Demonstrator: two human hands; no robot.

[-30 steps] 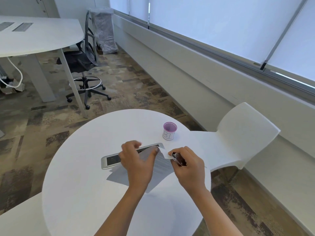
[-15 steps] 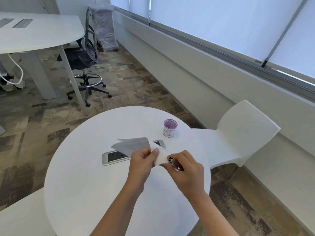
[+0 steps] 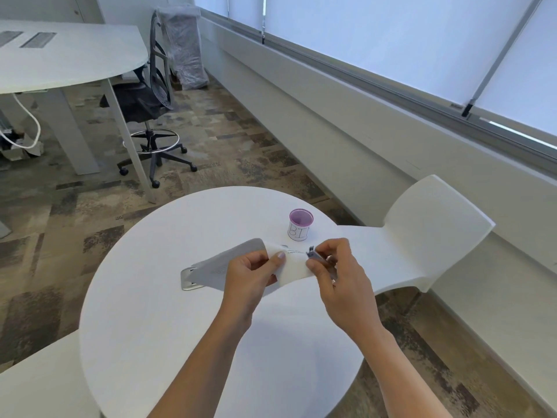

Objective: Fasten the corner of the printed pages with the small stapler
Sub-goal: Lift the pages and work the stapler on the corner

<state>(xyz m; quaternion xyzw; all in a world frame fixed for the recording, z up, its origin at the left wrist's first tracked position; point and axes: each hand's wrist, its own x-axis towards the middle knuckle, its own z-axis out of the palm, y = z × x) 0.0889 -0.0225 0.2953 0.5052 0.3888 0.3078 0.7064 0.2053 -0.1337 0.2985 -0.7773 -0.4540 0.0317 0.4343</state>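
Observation:
The printed pages (image 3: 217,267) are lifted off the round white table (image 3: 168,321) and curl between both hands. My left hand (image 3: 250,276) pinches them near their right end, thumb on top. My right hand (image 3: 337,273) grips the small grey stapler (image 3: 315,256), whose jaws sit over the right corner of the pages. Most of the stapler is hidden by my fingers.
A silver tablet (image 3: 188,280) lies on the table, mostly under the pages. A purple-rimmed cup (image 3: 300,226) marked "BI" stands behind the hands. A white chair (image 3: 422,233) is at the right, and a desk (image 3: 60,55) with an office chair (image 3: 150,110) stands far left.
The pages have been lifted from the table and swung left over the tablet. Both hands have risen slightly, and the stapler now sits at the pages' corner.

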